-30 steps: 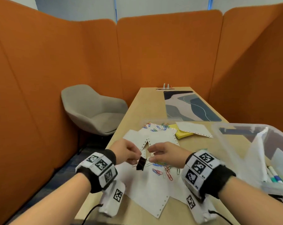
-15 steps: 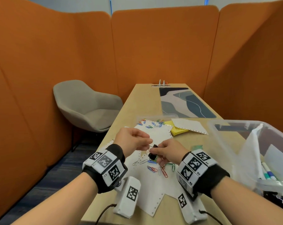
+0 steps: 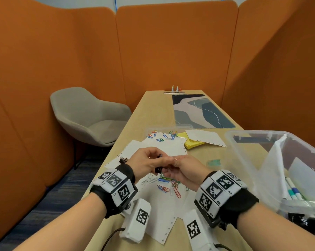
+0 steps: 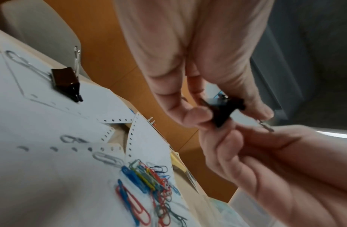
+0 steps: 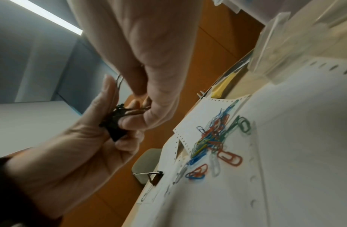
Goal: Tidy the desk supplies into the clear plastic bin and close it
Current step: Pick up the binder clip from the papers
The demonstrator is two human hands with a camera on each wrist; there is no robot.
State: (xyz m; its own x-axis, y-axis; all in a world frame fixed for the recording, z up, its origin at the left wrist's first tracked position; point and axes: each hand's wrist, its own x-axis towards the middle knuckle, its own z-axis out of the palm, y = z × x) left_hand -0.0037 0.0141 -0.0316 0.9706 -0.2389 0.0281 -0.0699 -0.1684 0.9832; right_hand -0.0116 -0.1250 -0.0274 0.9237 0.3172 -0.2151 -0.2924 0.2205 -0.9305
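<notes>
Both hands meet over the paper sheets (image 3: 158,207) on a black binder clip (image 3: 158,170) (image 4: 223,110) (image 5: 116,124). My left hand (image 3: 153,158) (image 4: 207,116) pinches the clip's body. My right hand (image 3: 173,167) (image 5: 137,116) pinches its wire handles. A second binder clip (image 3: 123,159) (image 4: 65,81) (image 5: 156,178) lies on the paper to the left. A pile of coloured paper clips (image 3: 169,185) (image 4: 147,176) (image 5: 217,138) lies under the hands. The clear plastic bin (image 3: 243,151) stands open at the right, with markers (image 3: 294,192) and sheets inside.
More paper clips (image 3: 162,136), yellow sticky notes (image 3: 191,144) and a loose sheet (image 3: 205,137) lie farther back on the desk. A patterned desk mat (image 3: 202,111) lies beyond them. A grey chair (image 3: 91,115) stands left of the desk, and orange partitions enclose the space.
The binder clip, held at first by my left hand low over the paper, is now higher. My right hand has closed in on it, so both hands hold it.
</notes>
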